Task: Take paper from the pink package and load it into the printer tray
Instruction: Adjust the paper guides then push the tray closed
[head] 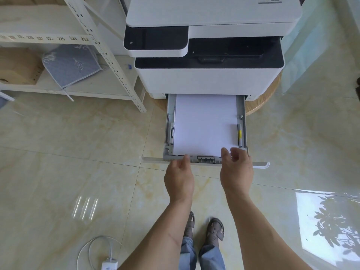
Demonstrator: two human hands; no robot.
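Paper stack (204,123) lying flat in the pulled-out printer tray (242,133), long axis running straight into the printer (210,78). Left hand (180,179) and right hand (236,168) both released, fingers loosely curled, grasping nothing, at the tray's front lip. Right marginally nearer the stack's near edge. Likely next: pushing the tray straight in. Pink package out of sight.

A glossy tiled floor (58,152) carries a round wooden stand (261,102) under the printer (210,78), a metal shelf (124,78), a white cable (91,248) with adapter (109,265), and sandalled feet (215,230).
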